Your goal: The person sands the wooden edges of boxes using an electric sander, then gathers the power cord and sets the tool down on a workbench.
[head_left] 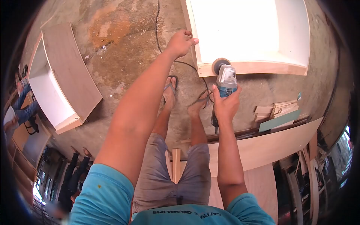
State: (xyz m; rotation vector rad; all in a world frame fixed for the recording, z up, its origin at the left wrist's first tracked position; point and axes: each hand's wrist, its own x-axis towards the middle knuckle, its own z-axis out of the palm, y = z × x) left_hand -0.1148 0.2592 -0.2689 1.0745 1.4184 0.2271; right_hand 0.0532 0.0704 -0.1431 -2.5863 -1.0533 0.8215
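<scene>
My right hand [226,103] is wrapped round the body of an angle grinder [227,77] with a teal and silver housing. The grinder's round sanding disc [221,66] meets the near corner of a wooden cabinet frame [262,68], whose inside is bright white. On the left side of that cabinet, my left hand [182,43] grips the edge board, thumb over the rim and fingers partly hidden. A dark power cord [187,63] runs across the floor by my feet.
Another open wooden cabinet [75,71] lies at the left. Wood offcuts [279,110] and a long plywood panel [262,146] lie at the right, near my legs. Other people [73,176] are at the lower left, and one sits at the far left.
</scene>
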